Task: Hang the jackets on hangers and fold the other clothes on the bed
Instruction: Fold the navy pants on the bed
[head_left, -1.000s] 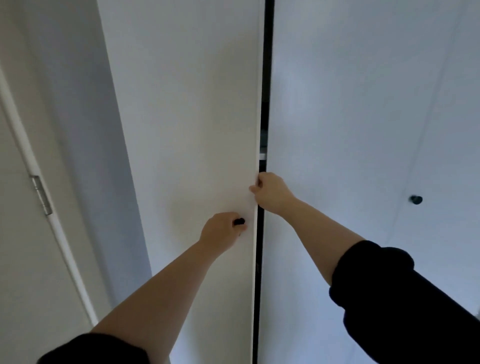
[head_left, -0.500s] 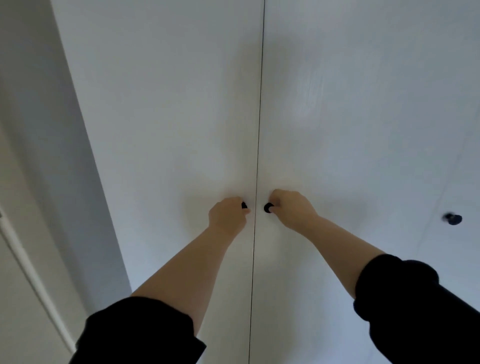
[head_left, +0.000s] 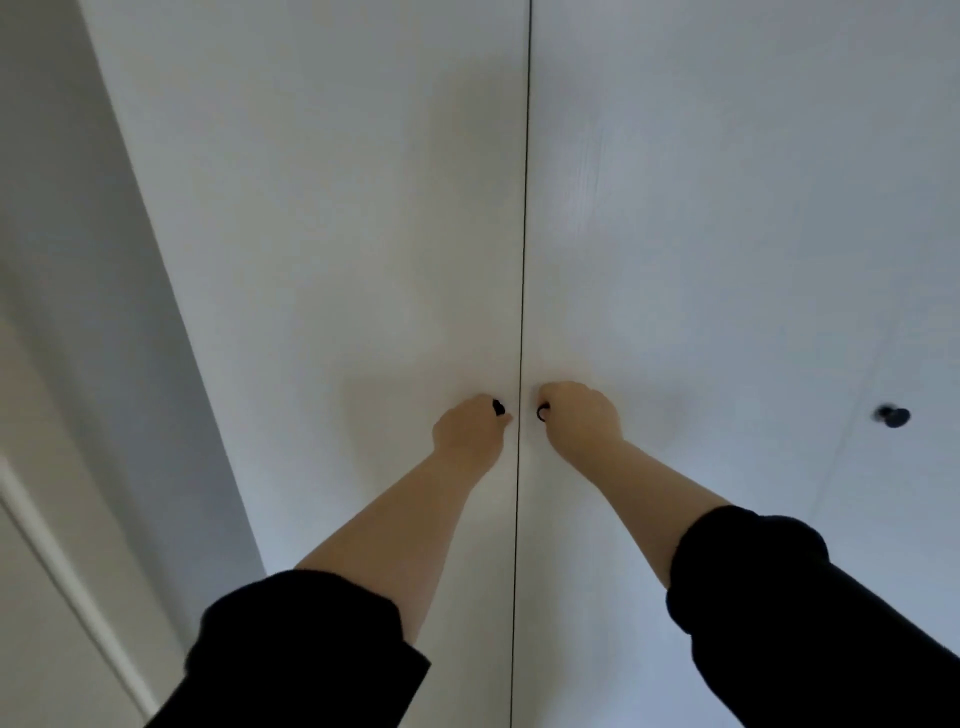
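Note:
Two white wardrobe doors fill the view, the left door (head_left: 337, 234) and the right door (head_left: 701, 234), meeting at a thin dark seam down the middle. My left hand (head_left: 467, 434) grips the small black knob (head_left: 498, 408) of the left door. My right hand (head_left: 582, 418) grips the black knob (head_left: 543, 413) of the right door. Both doors sit flush and shut. No jackets, hangers, clothes or bed are in view.
A third white door panel at the far right carries another black knob (head_left: 892, 415). A grey side wall (head_left: 78, 260) and a white door frame (head_left: 62, 545) run along the left.
One second ago the doors stood slightly ajar with a dark gap, my right hand on the door's edge. The gap has since shut and my right hand has moved onto its knob.

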